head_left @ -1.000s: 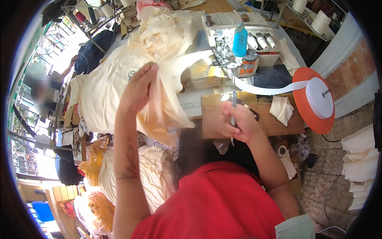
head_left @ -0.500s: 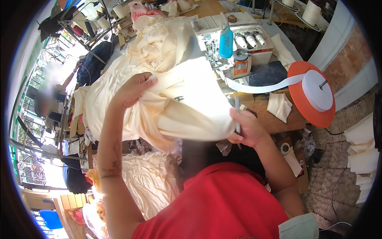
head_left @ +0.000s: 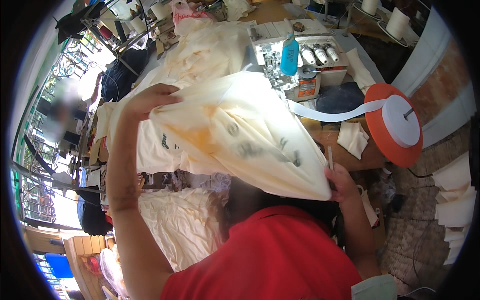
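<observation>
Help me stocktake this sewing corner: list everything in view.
Printed garment: 1, cream, centre
Slim tool: 1, pale, beside garment
Cloth pile: 1, cream, beyond garment
Cloth heap: 1, cream, lower left
Sewing machine: 1, white, top
Bottle: 1, blue, at machine
Tape roll: 1, white, right
Disc: 1, orange, behind roll
Thread cones: at least 2, white, upper right
Cloth scrap: 1, cream, near disc
Shirt: 1, red, lower centre
Left hand, right hand: 2, bare, holding garment
</observation>
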A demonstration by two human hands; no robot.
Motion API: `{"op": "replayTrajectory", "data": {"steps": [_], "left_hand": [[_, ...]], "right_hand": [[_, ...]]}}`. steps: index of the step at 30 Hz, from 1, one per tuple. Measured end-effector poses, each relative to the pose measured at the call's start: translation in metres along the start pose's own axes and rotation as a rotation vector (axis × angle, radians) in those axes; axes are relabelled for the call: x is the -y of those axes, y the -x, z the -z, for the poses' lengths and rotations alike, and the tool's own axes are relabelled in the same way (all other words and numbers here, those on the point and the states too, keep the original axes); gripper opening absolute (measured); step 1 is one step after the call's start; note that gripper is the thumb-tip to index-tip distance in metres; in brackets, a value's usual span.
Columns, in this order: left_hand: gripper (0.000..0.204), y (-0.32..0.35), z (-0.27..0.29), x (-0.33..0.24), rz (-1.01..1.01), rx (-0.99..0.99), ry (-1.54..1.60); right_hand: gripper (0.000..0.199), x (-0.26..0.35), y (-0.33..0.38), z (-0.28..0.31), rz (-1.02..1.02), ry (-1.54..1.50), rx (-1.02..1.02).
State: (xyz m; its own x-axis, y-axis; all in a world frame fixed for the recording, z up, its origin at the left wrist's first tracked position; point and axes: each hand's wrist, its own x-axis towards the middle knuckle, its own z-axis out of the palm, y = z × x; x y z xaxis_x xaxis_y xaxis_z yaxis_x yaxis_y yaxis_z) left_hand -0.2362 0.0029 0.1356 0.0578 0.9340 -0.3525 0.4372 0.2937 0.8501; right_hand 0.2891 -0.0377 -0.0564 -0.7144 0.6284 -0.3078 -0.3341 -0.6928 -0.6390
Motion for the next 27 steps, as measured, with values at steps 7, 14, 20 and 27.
{"op": "replayTrajectory", "data": {"steps": [7,14,20,27], "left_hand": [[0.027,0.0,0.057,0.03,-0.074,-0.449,-0.755],[0.022,0.029,0.043,0.041,-0.005,-0.364,-0.254],[0.035,0.035,0.012,0.053,-0.109,-0.326,-0.097],[0.048,0.002,-0.076,0.048,-0.073,-0.376,0.378]], "right_hand": [[0.031,0.022,-0.001,-0.001,-0.103,0.377,-0.179],[0.025,0.012,0.016,0.016,-0.033,-0.032,-0.05],[0.02,-0.003,0.013,-0.002,0.15,0.181,-0.292],[0.024,-0.011,-0.004,-0.035,0.311,0.253,-0.412]]}}
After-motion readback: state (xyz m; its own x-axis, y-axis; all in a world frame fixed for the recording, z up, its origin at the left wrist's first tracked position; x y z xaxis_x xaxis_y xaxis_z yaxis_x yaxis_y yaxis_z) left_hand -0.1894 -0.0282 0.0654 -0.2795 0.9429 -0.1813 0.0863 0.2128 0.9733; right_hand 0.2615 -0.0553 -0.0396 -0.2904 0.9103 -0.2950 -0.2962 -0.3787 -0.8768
